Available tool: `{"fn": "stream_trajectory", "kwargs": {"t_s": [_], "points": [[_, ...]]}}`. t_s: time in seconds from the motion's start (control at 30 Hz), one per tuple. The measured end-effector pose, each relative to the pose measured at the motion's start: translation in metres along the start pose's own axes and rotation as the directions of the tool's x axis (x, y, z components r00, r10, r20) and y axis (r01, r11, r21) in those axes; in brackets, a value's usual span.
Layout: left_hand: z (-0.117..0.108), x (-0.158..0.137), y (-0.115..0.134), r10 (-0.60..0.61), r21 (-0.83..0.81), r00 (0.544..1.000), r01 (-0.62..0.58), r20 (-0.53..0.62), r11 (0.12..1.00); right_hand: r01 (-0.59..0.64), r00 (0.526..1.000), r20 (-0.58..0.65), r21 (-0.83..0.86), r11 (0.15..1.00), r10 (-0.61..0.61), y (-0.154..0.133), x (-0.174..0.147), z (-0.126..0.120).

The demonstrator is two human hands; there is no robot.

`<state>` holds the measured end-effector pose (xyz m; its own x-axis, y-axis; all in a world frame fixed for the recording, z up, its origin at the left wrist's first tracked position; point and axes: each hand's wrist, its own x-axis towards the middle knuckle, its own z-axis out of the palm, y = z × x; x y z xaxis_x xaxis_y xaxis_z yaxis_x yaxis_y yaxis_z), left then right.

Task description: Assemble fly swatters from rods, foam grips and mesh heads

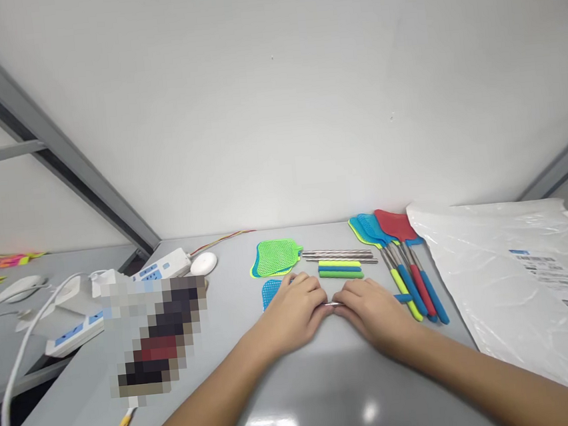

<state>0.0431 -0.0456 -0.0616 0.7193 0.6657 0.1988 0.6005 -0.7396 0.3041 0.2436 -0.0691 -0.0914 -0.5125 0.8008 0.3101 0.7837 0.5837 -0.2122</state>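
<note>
Swatter [332, 303] runs crosswise, head [270, 293] left, handle [403, 298] right; my left hand [294, 307] and right hand [369, 308] grasp its middle, fingers [317, 296] curled; white bag [488, 300] rightward, contents hidden.

- Slants in from seven o'clock with a long, bare left forearm [221, 393], aimed toward two o'clock.
- Slants in from four o'clock with a long, bare right forearm [485, 374], aimed toward ten o'clock.
- Lines up the left wrist [270, 338] and right wrist [405, 338] nearly straight with the forearms.
- Holds the bare, rounded left hand [293, 309] at six o'clock, back upward, fingers curled in a closed grip.
- Holds the bare, rounded right hand [371, 308] near five o'clock, likewise back upward and gripping.
- Sets both hands' fingertips just beside each other, at about equal height.
</note>
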Motion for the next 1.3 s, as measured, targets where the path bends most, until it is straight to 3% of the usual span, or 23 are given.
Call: {"fn": "stream_trajectory", "kwargs": {"t_s": [0.17, 0.37, 0.53, 0.73, 1.13, 1.3], "points": [[-0.008, -0.003, -0.001, 0.033, 0.037, 0.999, -0.032, -0.036, 0.999, 0.042, 0.996, -0.074, -0.060, 0.997, -0.046, 0.002, -0.001, 0.004], [-0.011, 0.000, 0.004, 0.084, 0.209, 0.985, -0.051, -0.150, 0.977, 0.095, 0.970, -0.202, -0.188, 0.978, -0.133, 0.002, 0.000, -0.006], [-0.001, 0.005, 0.008, 0.129, 0.345, 0.956, -0.031, -0.264, 0.938, 0.113, 0.955, -0.227, -0.307, 0.945, -0.189, -0.002, 0.001, -0.011], [0.001, 0.006, 0.009, 0.105, 0.379, 0.953, 0.011, -0.284, 0.925, 0.114, 0.942, -0.260, -0.342, 0.933, -0.211, 0.003, 0.006, -0.012], [-0.022, 0.004, -0.007, 0.084, 0.399, 0.912, 0.091, -0.400, 0.912, 0.062, 0.927, -0.327, -0.344, 0.937, -0.182, 0.011, 0.012, -0.028], [-0.043, -0.005, -0.023, 0.096, 0.470, 0.892, 0.139, -0.442, 0.872, 0.012, 0.926, -0.352, -0.341, 0.940, -0.140, 0.016, 0.010, -0.040]]}}
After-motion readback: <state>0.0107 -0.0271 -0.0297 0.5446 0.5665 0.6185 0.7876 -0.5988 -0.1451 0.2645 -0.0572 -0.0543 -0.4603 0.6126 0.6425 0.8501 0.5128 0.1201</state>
